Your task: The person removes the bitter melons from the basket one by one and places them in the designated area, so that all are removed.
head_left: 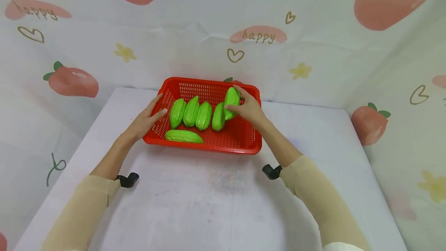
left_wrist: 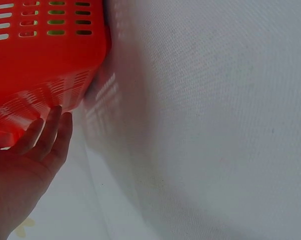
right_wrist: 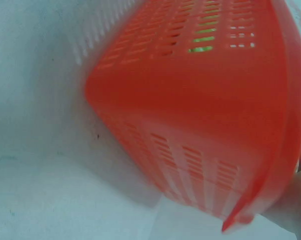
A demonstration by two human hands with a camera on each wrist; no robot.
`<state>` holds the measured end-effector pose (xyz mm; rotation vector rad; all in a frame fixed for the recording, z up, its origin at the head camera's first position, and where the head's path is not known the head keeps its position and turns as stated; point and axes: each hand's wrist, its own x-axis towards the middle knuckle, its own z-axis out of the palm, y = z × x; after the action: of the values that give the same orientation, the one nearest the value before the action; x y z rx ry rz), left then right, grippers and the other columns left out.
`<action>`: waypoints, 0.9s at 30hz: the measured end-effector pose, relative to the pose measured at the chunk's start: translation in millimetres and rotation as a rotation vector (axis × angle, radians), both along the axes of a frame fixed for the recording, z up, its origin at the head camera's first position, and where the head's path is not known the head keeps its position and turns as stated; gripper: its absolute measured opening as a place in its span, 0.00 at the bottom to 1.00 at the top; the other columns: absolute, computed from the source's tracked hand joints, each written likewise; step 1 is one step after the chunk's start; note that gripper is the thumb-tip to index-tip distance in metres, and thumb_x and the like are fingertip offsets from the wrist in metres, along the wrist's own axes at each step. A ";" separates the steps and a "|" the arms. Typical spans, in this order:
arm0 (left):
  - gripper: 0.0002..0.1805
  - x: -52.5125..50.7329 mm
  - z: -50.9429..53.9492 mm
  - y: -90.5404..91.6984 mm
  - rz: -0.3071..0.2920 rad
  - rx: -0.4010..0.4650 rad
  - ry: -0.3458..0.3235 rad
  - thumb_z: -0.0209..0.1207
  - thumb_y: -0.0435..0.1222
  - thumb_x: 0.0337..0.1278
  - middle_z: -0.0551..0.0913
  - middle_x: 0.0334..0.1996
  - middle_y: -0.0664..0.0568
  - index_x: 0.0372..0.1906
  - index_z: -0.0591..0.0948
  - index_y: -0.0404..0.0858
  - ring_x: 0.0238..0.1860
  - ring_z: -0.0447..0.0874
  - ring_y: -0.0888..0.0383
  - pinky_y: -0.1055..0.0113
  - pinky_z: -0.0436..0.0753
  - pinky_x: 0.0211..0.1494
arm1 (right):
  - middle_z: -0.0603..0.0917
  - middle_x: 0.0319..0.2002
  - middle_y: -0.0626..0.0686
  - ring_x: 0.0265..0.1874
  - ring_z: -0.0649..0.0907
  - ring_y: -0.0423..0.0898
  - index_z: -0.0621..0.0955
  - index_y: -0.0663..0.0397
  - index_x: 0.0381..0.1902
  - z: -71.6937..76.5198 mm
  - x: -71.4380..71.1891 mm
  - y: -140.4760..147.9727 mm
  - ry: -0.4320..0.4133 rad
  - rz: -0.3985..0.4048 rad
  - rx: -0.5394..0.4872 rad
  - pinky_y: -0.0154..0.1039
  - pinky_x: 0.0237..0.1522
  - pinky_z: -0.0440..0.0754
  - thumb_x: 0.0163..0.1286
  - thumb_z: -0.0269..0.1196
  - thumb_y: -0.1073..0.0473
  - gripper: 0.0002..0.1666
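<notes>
A red basket (head_left: 209,150) holds several green ridged vegetables; four stand side by side, and one (head_left: 184,136) lies crosswise at the front left. My right hand (head_left: 251,108) grips another green vegetable (head_left: 231,103) between thumb and fingers at the basket's right part. On the left rim rests my left hand (head_left: 143,122), thumb over the inside and fingers along the outside. The left wrist view shows the fingers of my left hand (left_wrist: 28,162) against the basket's outer wall (left_wrist: 45,55). In the right wrist view the basket wall (right_wrist: 190,95) hides most of my right hand (right_wrist: 288,202).
The basket stands near the back edge of a white-covered table (head_left: 195,204). Behind the table hangs a white cloth (head_left: 195,53) printed with fruit, hearts and flowers. A black strap piece (head_left: 129,180) is at the left wrist, another (head_left: 271,171) at the right.
</notes>
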<state>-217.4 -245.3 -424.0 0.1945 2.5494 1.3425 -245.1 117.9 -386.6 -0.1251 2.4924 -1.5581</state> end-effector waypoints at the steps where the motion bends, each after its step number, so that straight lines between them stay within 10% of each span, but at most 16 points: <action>1: 0.40 0.1 0.0 0.1 -0.001 0.000 -0.001 0.44 0.58 0.72 0.50 0.77 0.40 0.80 0.40 0.59 0.60 0.69 0.38 0.41 0.73 0.61 | 0.73 0.66 0.55 0.53 0.79 0.48 0.62 0.32 0.76 1.2 0.7 2.3 0.002 0.004 -0.016 0.46 0.56 0.78 0.62 0.72 0.51 0.48; 27: 0.41 0.1 -3.9 -3.1 0.000 0.009 0.024 0.45 0.59 0.71 0.46 0.79 0.44 0.80 0.41 0.61 0.66 0.63 0.36 0.36 0.64 0.66 | 0.65 0.71 0.61 0.57 0.78 0.59 0.57 0.36 0.79 17.9 9.6 69.7 0.023 -0.001 -0.037 0.47 0.53 0.81 0.67 0.66 0.55 0.47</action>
<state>-217.4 -248.4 -427.9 0.2142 2.5639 1.3594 -235.5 187.6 -368.7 -0.1480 2.4818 -1.6119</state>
